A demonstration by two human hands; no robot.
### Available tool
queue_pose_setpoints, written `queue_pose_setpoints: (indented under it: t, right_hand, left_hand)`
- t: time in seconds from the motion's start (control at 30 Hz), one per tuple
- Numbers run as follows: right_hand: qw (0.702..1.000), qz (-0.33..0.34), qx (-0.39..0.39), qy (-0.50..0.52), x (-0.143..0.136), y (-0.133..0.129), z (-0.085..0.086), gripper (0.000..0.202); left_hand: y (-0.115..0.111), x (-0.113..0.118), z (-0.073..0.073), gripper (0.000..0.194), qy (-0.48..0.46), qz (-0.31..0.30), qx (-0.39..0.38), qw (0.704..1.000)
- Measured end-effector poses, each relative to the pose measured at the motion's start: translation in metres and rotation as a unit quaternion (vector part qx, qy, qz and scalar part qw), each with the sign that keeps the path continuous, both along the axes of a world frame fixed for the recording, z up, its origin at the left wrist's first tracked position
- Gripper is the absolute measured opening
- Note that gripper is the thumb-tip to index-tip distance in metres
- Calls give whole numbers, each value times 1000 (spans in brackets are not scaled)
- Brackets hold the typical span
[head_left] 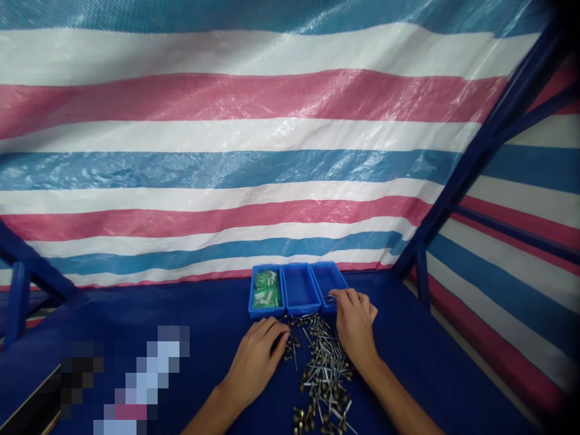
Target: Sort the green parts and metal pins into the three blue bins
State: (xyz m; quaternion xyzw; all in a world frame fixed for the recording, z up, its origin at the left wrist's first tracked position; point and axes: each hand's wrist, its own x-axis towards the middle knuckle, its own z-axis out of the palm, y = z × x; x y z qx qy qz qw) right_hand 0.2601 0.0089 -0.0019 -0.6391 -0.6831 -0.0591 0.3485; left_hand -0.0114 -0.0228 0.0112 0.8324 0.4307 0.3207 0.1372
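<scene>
A loose pile of small metal parts (324, 356) lies on the blue table, thin silver shafts mixed with brass-coloured ends or pieces; their exact kind is too small to tell. At the pile's left edge rests my left hand (260, 350), fingers curled and thumb tip near the index finger; anything between them is hidden. My right hand (356, 323) reaches over the front of the right blue bin (330, 275), its fingertips pinched together. A few thin silver pieces show just under those fingertips, and I cannot make out whether any is held.
A middle blue bin (300, 287) and a left blue bin (251, 305) holding green-and-white packets (266, 290) adjoin the right one. Striped sheeting (226, 133) hangs behind on a blue frame (457, 187). A dark flat object (36, 402) and a blurred-out patch are at left.
</scene>
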Motion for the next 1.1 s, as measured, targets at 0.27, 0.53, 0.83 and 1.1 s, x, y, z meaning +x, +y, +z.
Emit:
queue_pose_setpoints:
  t: [0.27, 0.53, 0.83, 1.1]
  right_hand:
    - [1000, 13, 20, -14, -3, -2, 3, 29]
    - [998, 36, 56, -3, -6, -3, 9, 27]
    - [973, 214, 55, 73, -12, -13, 13, 26]
    - [948, 282, -147, -14, -21, -22, 19, 19]
  left_hand:
    - [2, 1, -1, 18, -2, 1, 4, 1000]
    - [1, 0, 1, 18, 4, 2, 12, 1000]
    - [2, 0, -2, 18, 9, 6, 10, 1000]
    - [3, -1, -4, 17, 5, 15, 15, 1000]
